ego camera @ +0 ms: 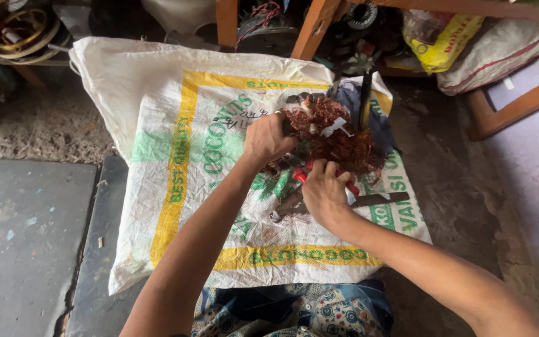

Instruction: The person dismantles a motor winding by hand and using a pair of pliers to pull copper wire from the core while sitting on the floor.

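A tangled mass of reddish-brown copper wire (338,140) lies on a white woven sack (176,112) with yellow and green print. My left hand (268,138) grips the left side of the wire mass. My right hand (325,192) is closed around the red handles of a cutting tool (304,176) at the lower edge of the wire. The tool's jaws are hidden behind the wire and my fingers. White scraps sit among the wire strands.
A dark flat metal tool (378,200) lies on the sack right of my right hand. A black upright rod (365,100) stands behind the wire. Wooden frame legs (313,28), metal coils (23,34) and filled sacks (500,50) line the back. Patterned blue cloth (294,309) is below.
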